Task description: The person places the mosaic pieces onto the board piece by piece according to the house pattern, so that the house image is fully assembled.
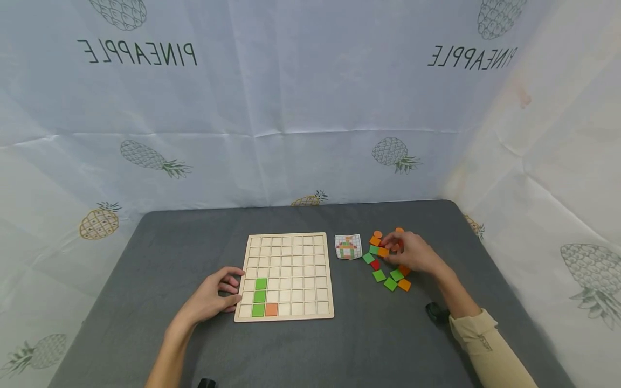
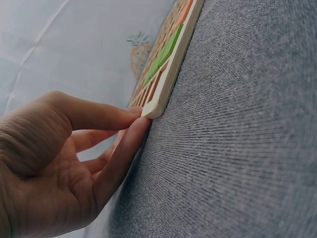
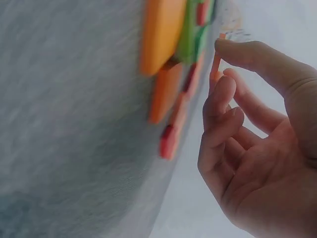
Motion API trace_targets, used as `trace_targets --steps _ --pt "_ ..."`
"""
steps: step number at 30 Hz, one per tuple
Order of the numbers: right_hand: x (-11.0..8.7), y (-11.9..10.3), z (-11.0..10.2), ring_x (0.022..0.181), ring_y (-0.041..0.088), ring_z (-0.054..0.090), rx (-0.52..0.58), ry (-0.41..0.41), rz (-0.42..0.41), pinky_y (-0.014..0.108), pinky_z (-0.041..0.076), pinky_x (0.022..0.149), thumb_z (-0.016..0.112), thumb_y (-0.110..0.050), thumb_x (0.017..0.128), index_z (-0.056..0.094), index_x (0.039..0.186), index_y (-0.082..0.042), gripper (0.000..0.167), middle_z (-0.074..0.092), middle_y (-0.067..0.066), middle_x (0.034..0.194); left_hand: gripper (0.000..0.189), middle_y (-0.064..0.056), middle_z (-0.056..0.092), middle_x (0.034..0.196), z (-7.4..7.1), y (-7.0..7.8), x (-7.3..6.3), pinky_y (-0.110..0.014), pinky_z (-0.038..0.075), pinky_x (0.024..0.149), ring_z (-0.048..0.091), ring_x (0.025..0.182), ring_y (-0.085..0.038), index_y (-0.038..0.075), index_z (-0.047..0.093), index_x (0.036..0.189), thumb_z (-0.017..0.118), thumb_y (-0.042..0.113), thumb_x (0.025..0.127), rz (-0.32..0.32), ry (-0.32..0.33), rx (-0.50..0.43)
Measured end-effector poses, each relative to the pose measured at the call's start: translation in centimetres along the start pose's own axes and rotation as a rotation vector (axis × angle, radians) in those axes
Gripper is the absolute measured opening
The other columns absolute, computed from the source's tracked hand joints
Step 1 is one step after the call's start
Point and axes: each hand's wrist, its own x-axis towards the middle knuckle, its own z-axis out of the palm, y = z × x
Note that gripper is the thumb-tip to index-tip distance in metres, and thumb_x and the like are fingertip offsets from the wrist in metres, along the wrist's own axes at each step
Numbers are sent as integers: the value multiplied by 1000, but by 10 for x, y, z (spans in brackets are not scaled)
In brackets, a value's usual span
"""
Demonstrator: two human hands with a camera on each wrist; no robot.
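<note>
A wooden grid board [image 1: 296,275] lies on the table, with three green tiles [image 1: 259,297] in a column and an orange tile [image 1: 271,309] beside the lowest one. My left hand [image 1: 211,296] is at the board's left edge; in the left wrist view, thumb and finger pinch the board's corner [image 2: 154,108]. Over the loose tiles at the right is my right hand [image 1: 412,253]. Its thumb and a finger pinch an orange tile [image 3: 216,64], seen edge-on in the right wrist view. Loose green tiles [image 1: 391,284], a red tile [image 1: 375,264] and orange pieces lie around that hand, some partly hidden beneath it.
Between board and loose tiles lies a small printed pattern card [image 1: 347,247]. A black object [image 1: 436,312] sits by the right wrist, and another black object [image 1: 206,383] shows at the bottom edge. Pineapple-print cloth [image 1: 310,108] hangs behind the dark grey table [image 1: 194,231].
</note>
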Motion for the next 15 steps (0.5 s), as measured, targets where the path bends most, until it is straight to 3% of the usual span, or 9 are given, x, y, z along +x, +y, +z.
trace_targets --steps 6,11,15 --pt "-6 -24 0 73 13 57 27 22 -61 25 51 64 84 -15 94 73 122 -4 31 76 16 117 58 -20 55 123 -1 -1 0 -34 66 71 59 104 -25 2 56 147 80 0 94 7 -5 -5" --pt "-9 -45 8 69 10 59 110 11 -104 25 53 62 82 -11 96 73 124 -3 31 76 18 122 59 -19 55 123 0 -2 0 -34 66 70 59 104 -25 2 56 147 80 0 93 8 -2 -4" --pt "-8 -59 16 67 11 61 162 6 -148 25 55 62 83 -12 96 74 124 -4 31 74 16 115 60 -19 55 122 0 -1 1 -35 66 70 59 104 -24 2 55 147 80 0 93 10 1 -5"
